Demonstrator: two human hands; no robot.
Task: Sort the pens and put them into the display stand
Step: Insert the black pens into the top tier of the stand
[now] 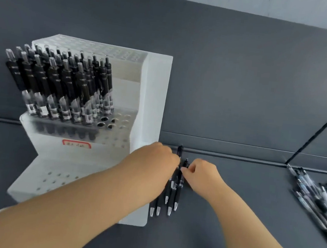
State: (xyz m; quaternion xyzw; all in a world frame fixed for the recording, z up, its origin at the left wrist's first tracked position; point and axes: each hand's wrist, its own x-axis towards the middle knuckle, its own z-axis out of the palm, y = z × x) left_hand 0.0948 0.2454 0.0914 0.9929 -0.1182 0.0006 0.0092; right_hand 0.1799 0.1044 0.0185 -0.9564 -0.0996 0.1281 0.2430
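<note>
White display stand [153,102] with red-bordered label [76,144], black pens [173,188], seemingly dark grey surface [243,92].

— Where does your left hand [154,159] sit?
— Your bare left forearm runs up from the lower left. The hand is turned with its back toward you, fingers curled out of sight round a bundle of black pens [172,188].
— And your right hand [200,174]?
— It comes in from the lower right on a bare forearm, just beside the left hand, knuckles up. Thumb and forefinger pinch the top of the rightmost pen [180,187] of that bundle.
</note>
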